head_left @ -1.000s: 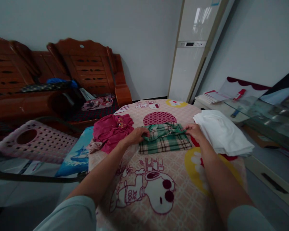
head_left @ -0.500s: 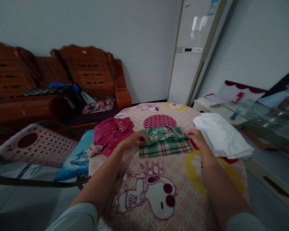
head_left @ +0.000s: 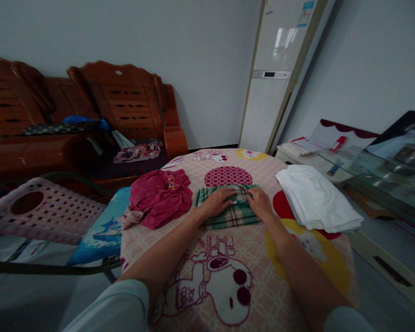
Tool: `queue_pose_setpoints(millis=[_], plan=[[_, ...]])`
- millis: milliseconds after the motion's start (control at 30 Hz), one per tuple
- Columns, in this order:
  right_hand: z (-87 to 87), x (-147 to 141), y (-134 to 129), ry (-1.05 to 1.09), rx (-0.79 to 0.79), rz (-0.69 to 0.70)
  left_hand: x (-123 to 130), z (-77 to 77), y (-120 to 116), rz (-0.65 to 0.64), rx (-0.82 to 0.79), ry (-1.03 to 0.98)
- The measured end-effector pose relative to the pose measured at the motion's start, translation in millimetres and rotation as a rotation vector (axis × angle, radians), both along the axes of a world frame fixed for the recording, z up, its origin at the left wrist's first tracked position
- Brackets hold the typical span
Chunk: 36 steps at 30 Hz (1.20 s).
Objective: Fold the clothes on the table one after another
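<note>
A green plaid shirt point(head_left: 233, 220), folded into a flat bundle, lies on the cloth-covered round table point(head_left: 207, 246). My left hand point(head_left: 218, 202) rests on its left and middle part, fingers stretched out and pointing right. On the right part lies my right hand point(head_left: 260, 201), its fingers extended over the fabric towards the left hand. Both hands press on the cloth from above, and their palms hide some of it. Left of the shirt sits a crumpled magenta garment point(head_left: 159, 198). To the right is a folded stack of white cloth point(head_left: 316, 198).
A woven pink chair point(head_left: 55, 210) with a blue cushion point(head_left: 102, 230) stands at the table's left. Behind are wooden armchairs point(head_left: 131, 103) and a tall white air conditioner point(head_left: 264, 113). A glass shelf point(head_left: 376, 168) juts out at the right.
My hands have moved inward from the shirt's two side edges onto its top. The raised upper fold now lies flatter under them. The view has shifted slightly.
</note>
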State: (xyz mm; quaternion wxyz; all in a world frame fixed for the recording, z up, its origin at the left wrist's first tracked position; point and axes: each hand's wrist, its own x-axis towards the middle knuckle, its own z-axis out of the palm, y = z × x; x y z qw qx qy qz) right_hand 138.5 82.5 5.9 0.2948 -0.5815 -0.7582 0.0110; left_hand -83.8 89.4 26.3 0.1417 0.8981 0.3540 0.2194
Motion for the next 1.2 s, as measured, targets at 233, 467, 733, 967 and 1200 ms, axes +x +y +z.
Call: queue_pose_setpoints(millis=[233,467,733,967,1200], plan=[[-0.8,1,-4,0.018,0.123,0.124,-7,-15.1,-11,-0.127,-0.016,0.056],[-1.8,1,-8,-0.01,0.062,0.197,8,-9.1,-12,0.006,0.022,0.011],[-0.2,1,-7,-0.045,0.066,0.245,7,-7.1,-6,0.325,0.054,-0.082],[-4.9,-12,-6,0.108,0.16,0.22,7,-1.8,-1,0.512,-0.015,0.096],[-17.7,-14,1,0.075,0.109,0.217,7,-1.8,2,0.54,-0.024,0.161]])
